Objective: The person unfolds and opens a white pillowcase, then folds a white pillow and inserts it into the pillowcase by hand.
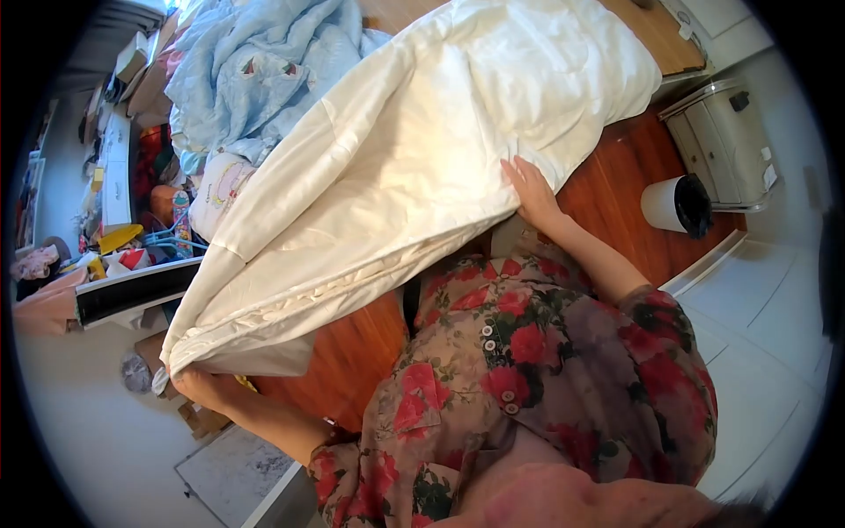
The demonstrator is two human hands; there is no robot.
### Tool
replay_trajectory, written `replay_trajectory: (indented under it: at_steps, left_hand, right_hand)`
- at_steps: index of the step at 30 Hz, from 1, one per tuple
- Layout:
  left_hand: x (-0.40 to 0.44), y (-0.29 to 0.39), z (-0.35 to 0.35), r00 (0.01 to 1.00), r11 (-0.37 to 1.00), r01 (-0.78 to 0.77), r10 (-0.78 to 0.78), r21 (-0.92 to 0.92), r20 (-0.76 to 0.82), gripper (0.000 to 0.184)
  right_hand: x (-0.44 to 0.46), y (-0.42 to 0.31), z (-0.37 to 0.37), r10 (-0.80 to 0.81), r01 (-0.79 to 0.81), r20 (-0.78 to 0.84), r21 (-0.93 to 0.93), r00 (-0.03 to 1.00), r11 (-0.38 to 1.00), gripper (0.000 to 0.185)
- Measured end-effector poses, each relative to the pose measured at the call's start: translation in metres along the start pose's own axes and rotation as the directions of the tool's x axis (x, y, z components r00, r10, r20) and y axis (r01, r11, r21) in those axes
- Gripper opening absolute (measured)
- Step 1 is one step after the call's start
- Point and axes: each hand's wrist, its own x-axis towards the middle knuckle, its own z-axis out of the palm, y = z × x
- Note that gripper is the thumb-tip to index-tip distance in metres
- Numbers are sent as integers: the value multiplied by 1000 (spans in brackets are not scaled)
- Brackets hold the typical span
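Leaning over in a floral shirt (528, 352), the person has both hands at the near side of a white quilt (422, 158), which slants from the low left corner up onto a wooden surface (678, 48). The left hand (187, 380) looks clamped on the gathered corner, its fingers mostly hidden by cloth; the right hand (532, 189) lies on the fabric near the edge with fingers extended, and I can't tell whether the thumb pinches underneath. A puckered band runs along the edge between them. To my eye, a firm hold on that corner and even tension between the hands would serve best, with the right palm smoothing rather than dragging. The hanging part is best held clear of the reddish wood floor (356, 339). Off to the right stands a bin (662, 204) with a dark liner, well apart from the cloth. Beyond the quilt's left side, a printed bundle (220, 189) and a heaped light-blue quilt (255, 79) crowd in, so they would likely hinder spreading that way.
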Motion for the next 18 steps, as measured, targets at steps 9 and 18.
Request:
replay_trajectory:
  at_steps: [9, 18]
  left_hand:
    - [6, -26, -20, 999, 999, -29, 30, -16, 31, 27]
    - [-14, -70, -34, 949, 918, 307, -314, -252, 10, 37]
  right_hand:
    - [6, 63, 8, 330, -318, -62, 146, 942, 937, 53]
    - [33, 79, -135, 377, -250, -234, 436, 896, 864, 30]
